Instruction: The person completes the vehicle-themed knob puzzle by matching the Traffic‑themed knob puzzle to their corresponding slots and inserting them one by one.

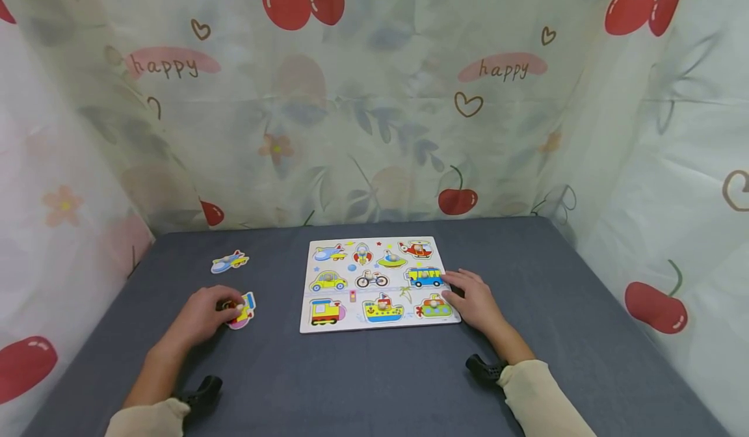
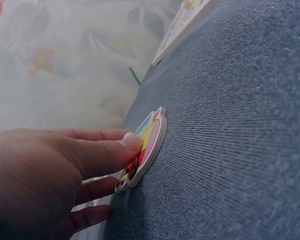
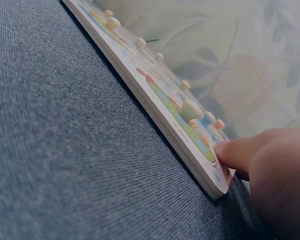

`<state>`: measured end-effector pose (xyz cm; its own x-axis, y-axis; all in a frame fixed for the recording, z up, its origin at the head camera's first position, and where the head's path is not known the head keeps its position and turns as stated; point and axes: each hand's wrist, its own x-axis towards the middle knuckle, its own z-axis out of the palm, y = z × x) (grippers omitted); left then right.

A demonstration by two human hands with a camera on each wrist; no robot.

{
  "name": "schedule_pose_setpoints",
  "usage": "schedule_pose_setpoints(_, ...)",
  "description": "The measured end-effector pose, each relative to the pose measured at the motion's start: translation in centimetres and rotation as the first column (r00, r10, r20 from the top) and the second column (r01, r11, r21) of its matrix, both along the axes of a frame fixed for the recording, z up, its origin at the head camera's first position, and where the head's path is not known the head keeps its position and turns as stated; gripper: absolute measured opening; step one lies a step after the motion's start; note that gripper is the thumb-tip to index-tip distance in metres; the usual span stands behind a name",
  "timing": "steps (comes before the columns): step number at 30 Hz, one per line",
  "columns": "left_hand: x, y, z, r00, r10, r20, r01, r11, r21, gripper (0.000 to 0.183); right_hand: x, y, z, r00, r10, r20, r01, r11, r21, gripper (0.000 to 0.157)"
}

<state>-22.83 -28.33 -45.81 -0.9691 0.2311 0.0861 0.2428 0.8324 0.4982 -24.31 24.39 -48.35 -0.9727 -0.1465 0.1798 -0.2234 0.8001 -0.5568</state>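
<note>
My left hand (image 1: 207, 313) pinches a flat wooden train puzzle piece (image 2: 151, 140) in yellow, red, pink and blue, its thumb on the piece's face. In the left wrist view the piece is tilted close over the cloth. Beyond that hand lies an airplane puzzle piece (image 1: 229, 262) in blue and yellow. At the centre of the table is a white wooden vehicle puzzle board (image 1: 345, 325). My right hand (image 1: 475, 300) rests on its right edge with fingers extended. The right thumb touches the board beside the submarine piece (image 3: 177, 117), which has a round knob.
A dark blue-grey cloth (image 1: 363, 385) covers the table. Several knobbed pieces sit in the board, among them a bus (image 1: 425, 278), a ship (image 1: 383, 310) and a helicopter (image 1: 417, 250). Patterned curtains (image 1: 374, 131) enclose the back and both sides.
</note>
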Motion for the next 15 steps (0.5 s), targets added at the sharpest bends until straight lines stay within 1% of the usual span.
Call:
schedule_pose_setpoints(3, -0.06, 0.05, 0.07, 1.0, -0.01, -0.011, 0.01, 1.0, -0.018, 0.011, 0.04, 0.0, -0.04, 1.0, -0.002, 0.007, 0.002, 1.0, -0.006, 0.044)
schedule_pose_setpoints(8, -0.03, 0.29, 0.32, 1.0, -0.016, -0.005, 0.016, 0.999, -0.034, 0.012, 0.05, 0.05, -0.02, 1.0, -0.001, -0.01, 0.001, 1.0, -0.005, 0.043)
schedule_pose_setpoints(15, 0.45, 0.9, 0.21, 0.999, -0.028, -0.041, 0.026, 0.999, -0.042, 0.008, -0.05, 0.0, -0.1, 1.0, -0.004, 0.005, 0.004, 1.0, 0.0, 0.044)
